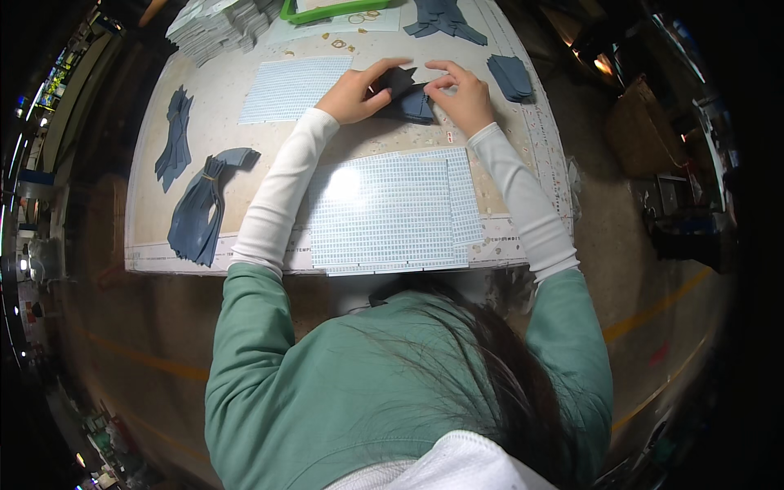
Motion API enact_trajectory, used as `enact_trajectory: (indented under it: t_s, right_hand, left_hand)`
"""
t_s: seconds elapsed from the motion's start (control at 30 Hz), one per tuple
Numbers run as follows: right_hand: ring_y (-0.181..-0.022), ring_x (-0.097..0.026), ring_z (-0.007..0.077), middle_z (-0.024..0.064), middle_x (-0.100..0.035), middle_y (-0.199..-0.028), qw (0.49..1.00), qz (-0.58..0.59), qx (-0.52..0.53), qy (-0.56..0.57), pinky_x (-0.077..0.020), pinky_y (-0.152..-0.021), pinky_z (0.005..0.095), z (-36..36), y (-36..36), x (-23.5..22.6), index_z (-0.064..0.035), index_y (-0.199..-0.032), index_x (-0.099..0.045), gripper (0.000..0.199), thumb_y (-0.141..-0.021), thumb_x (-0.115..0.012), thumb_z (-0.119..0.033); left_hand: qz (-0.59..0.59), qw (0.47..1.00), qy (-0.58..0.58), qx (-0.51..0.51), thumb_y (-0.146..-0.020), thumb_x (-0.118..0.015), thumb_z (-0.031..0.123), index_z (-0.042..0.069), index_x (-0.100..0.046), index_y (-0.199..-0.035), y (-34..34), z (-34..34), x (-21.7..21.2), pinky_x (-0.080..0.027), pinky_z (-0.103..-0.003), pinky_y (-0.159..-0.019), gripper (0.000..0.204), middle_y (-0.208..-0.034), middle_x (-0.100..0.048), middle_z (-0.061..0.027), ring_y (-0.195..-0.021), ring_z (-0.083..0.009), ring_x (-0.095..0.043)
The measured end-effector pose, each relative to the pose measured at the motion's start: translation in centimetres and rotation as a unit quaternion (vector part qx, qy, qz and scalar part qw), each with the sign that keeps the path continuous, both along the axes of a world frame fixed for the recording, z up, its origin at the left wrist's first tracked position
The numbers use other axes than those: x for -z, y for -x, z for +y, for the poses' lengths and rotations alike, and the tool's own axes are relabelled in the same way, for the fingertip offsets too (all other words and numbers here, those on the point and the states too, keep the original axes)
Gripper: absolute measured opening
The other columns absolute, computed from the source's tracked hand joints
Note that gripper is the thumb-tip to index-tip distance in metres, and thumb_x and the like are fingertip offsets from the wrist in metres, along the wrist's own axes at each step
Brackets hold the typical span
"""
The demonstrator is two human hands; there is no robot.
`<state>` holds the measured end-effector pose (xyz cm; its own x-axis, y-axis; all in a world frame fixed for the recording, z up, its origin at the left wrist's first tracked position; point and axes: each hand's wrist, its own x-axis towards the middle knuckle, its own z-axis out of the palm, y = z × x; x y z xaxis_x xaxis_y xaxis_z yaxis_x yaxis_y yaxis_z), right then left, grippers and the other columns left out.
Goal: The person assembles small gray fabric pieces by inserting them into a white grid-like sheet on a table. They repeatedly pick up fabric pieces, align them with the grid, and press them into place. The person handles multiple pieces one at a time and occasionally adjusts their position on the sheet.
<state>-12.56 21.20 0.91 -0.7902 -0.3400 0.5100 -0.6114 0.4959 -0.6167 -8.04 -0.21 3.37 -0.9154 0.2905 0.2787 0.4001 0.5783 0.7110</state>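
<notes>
Dark blue-grey cut fabric pieces (411,96) lie stacked just beyond the pale gridded sheet (384,212). Left hand (353,94) and right hand (461,94) pinch them, fingers closed on opposite edges.

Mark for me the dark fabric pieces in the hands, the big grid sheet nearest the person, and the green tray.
dark fabric pieces (408,98), head view, middle of the stack.
big grid sheet (384,216), head view, centre.
green tray (327,12), head view, front rim.
</notes>
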Motion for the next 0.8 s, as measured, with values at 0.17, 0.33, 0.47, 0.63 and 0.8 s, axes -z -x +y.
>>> enact_trajectory:
  t_s: [0.17, 0.33, 0.47, 0.63, 0.8]
  right_hand:
    - [-0.071, -0.068, 0.019, 0.0018, -0.072, -0.079, 0.992, -0.112, -0.017, 0.054, -0.053, -0.072, 0.03, -0.6, -0.6, 0.6, -0.0152, -0.109, -0.065, 0.036, -0.074, -0.074, -0.016]
    - [-0.076, -0.066, 0.0191, 0.0003, -0.072, -0.078, 0.999, 0.013, 0.011, -0.028, -0.0528, -0.074, 0.0305, -1.0, -0.7, 1.0, -0.0171, -0.109, -0.067, 0.036, -0.074, -0.073, -0.016]
    - [-0.082, -0.064, 0.0188, -0.0014, -0.071, -0.078, 0.995, 0.069, 0.027, -0.062, -0.0526, -0.075, 0.0317, -1.2, -0.4, 0.9, -0.0179, -0.105, -0.07, 0.031, -0.074, -0.072, -0.017]
    - [-0.082, -0.064, 0.0196, -0.0008, -0.071, -0.078, 0.997, -0.068, 0.001, 0.032, -0.0525, -0.075, 0.0321, -0.9, -0.2, 0.8, -0.0177, -0.101, -0.072, 0.027, -0.074, -0.072, -0.017]
    - [-0.079, -0.066, 0.0207, 0.0005, -0.07, -0.078, 0.996, 0.082, 0.016, -0.025, -0.0526, -0.075, 0.0329, -1.2, -0.2, 1.5, -0.0167, -0.102, -0.071, 0.029, -0.073, -0.072, -0.015]
  left_hand:
    - [0.06, 0.994, 0.081, 0.038, -0.077, -0.074, 0.029, 0.015, -0.064, -0.108, 0.2, 0.0, 0.1, -0.054, -0.033, -0.073, 0.036, -0.093, -0.069, -0.0089, -0.079, -0.0252, -0.068]
    - [0.092, 0.988, 0.111, 0.051, -0.071, -0.079, 0.031, 0.014, -0.066, -0.105, 0.5, -0.2, 0.4, -0.054, -0.032, -0.075, 0.04, -0.095, -0.07, -0.0067, -0.082, -0.0246, -0.068]
    - [0.071, 0.992, 0.094, 0.05, -0.071, -0.081, 0.027, 0.012, -0.066, -0.103, 0.4, -0.2, 0.2, -0.054, -0.029, -0.067, 0.037, -0.095, -0.07, -0.0054, -0.073, -0.0192, -0.067]
    - [0.042, 0.994, 0.087, 0.05, -0.073, -0.079, 0.028, 0.012, -0.066, -0.103, 0.2, -0.2, -0.1, -0.053, -0.031, -0.077, 0.037, -0.095, -0.07, -0.0059, -0.083, -0.0233, -0.068]
    - [0.038, 0.993, 0.096, 0.049, -0.072, -0.08, 0.03, 0.012, -0.066, -0.105, 0.1, -0.2, -0.4, -0.053, -0.031, -0.078, 0.04, -0.095, -0.07, -0.0066, -0.084, -0.023, -0.068]
